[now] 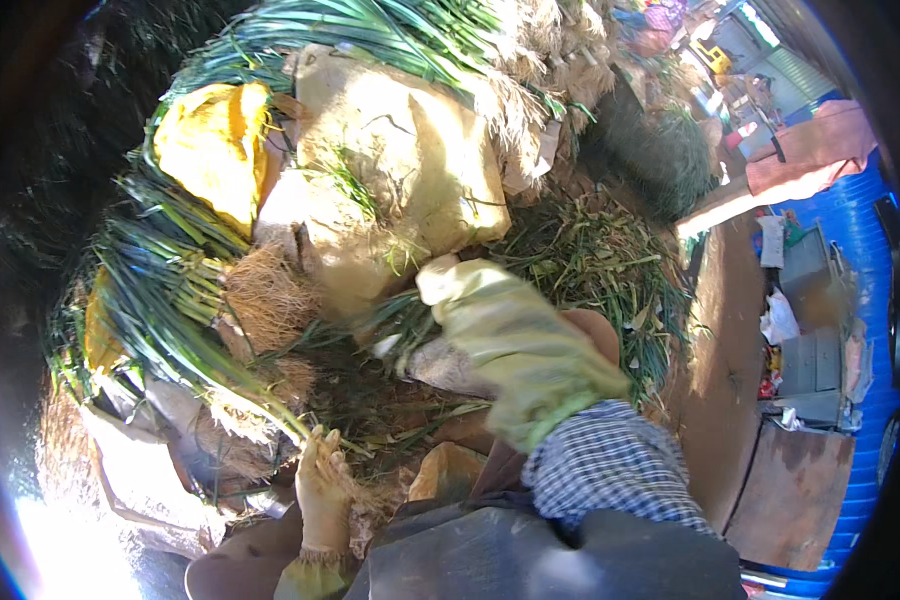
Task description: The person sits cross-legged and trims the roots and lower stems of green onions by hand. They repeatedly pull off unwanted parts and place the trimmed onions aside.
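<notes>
My left hand (325,490), in a pale glove, is closed around the root end of green onions (270,405) at the lower middle. Their long leaves stretch up and left, and pale roots hang by the palm. My right hand (440,285), gloved below a yellow-green sleeve cover (520,340), reaches over beside a pale, dirt-stained sack (410,150). Motion blurs its fingers, so whether it holds anything is unclear. Left of the sack lie stacked green onions (175,270) with a brush of tan roots (265,290) facing me.
A yellow bag (215,150) sits among the leaves. More onions (360,30) with roots lie behind the sack. Loose trimmed leaves (600,270) heap on the right. Farther right are grey crates (810,365), a brown board (790,495), a pink cloth (815,150) and a blue corrugated surface (865,250).
</notes>
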Demonstrator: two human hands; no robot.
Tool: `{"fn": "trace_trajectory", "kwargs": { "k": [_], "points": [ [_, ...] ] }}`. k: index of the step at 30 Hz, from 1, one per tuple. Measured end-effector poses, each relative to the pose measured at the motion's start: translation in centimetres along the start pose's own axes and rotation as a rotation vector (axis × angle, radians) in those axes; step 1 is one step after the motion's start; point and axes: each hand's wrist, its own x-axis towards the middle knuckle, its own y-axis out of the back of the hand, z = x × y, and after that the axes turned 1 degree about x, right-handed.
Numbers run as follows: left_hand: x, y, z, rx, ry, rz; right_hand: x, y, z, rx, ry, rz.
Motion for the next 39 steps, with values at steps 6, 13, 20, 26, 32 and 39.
{"fn": "trace_trajectory", "kwargs": {
  "k": [6, 13, 20, 26, 32, 39],
  "points": [
    [0.5, -0.8, -0.2, -0.085, 0.021, -0.074, -12.4, 6.0, 20.3, -0.251, -0.341, -0.15],
    [-1.5, -1.7, -2.0, -0.204, -0.018, -0.198, -25.9, 11.1, 28.5, -0.42, -0.832, -0.42],
    [-3.4, -0.9, -3.4, -0.283, 0.072, -0.192, -15.1, 6.6, 4.8, 0.858, 0.323, -0.176],
    [-5.4, 1.0, -4.3, -0.398, 0.128, -0.294, -10.3, 1.1, -17.6, 1.576, 0.086, -0.662],
    [-4.9, 2.6, -4.4, -0.464, 0.162, -0.327, -9.0, -1.1, -19.2, 0.515, 0.445, -0.023],
    [-3.1, 2.0, -3.8, -0.47, -0.02, -0.162, -18.9, 4.4, -15.9, 1.718, 0.243, -0.206]
  ]
}}
